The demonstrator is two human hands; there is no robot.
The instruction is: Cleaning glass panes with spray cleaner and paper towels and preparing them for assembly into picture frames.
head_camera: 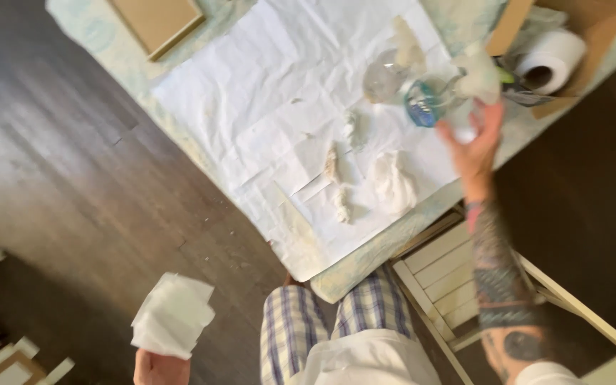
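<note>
The left hand [160,367], low over the dark wood floor [73,178], grips a soft folded wad of white paper towel [173,314]. The right hand [475,146] reaches across the desk [354,274], fingers spread loosely, touching a clear rounded glass object with a blue patch [425,103]; whether it grips is blurred. Beneath that hand lies creased white paper sheeting [265,107] bearing 2 crumpled tissue lumps [392,182]. Beyond the fingers stands a paper roll [550,60].

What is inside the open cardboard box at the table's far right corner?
The cardboard box holds a white paper roll lying on its side, with something dark and green beside it. The box wall and roll hide whatever lies deeper.
</note>
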